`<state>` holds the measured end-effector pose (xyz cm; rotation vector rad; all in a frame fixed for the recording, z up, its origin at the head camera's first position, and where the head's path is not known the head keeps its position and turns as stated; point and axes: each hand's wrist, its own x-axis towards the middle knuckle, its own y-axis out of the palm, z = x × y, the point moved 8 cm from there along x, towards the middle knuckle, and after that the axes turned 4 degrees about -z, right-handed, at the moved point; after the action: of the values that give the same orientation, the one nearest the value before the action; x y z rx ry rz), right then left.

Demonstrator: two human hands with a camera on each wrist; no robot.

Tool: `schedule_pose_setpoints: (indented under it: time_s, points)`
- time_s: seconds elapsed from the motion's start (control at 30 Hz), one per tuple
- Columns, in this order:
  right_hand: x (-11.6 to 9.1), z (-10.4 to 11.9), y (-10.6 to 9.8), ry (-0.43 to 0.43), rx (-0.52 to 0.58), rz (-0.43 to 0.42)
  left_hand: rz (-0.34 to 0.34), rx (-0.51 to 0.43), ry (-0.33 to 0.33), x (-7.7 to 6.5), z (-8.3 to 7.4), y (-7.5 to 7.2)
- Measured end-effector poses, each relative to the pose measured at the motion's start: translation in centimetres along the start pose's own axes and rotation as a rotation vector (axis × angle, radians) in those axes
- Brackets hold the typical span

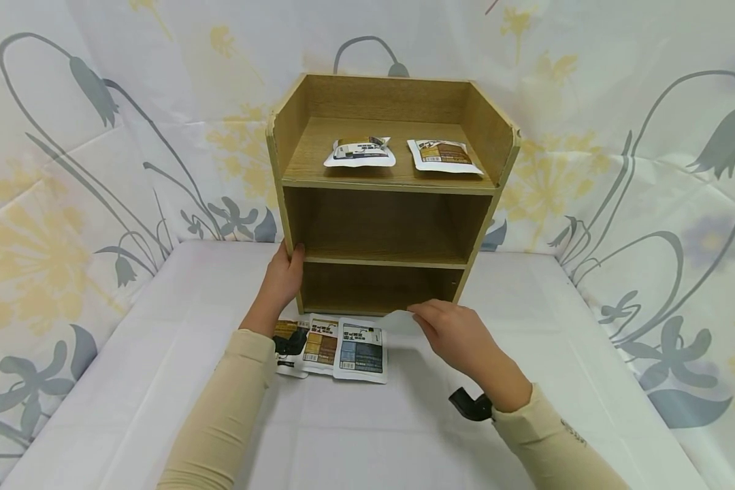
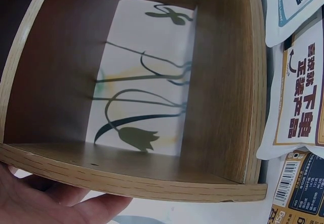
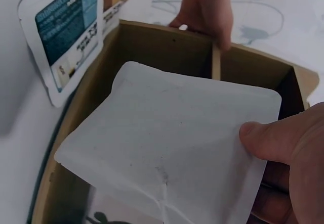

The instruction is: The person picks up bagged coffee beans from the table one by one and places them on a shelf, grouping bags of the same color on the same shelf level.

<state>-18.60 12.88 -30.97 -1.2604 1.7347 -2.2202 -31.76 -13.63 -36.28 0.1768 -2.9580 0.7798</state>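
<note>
Steady the three-tier wood-grain shelf unit (image 1: 387, 186) with your left hand (image 1: 284, 278), which grips its left side. Your right hand (image 1: 459, 338) pinches the flat white rectangular pouch (image 3: 177, 118) by one edge before the shelf unit's lowest compartment; hold it level to clear the frame.
</note>
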Motion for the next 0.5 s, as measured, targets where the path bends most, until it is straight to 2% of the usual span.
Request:
schedule_pose_setpoints:
  time_s: [0.17,0.5]
  points:
    - [0.5,0.0,-1.4,-0.036,0.006,-0.051,0.000,0.000,0.002,-0.1,-0.1,0.0]
    - [1.2,-0.1,-4.3,-0.112,0.025,-0.231,-0.004,0.000,0.000,-0.1,-0.2,-0.1]
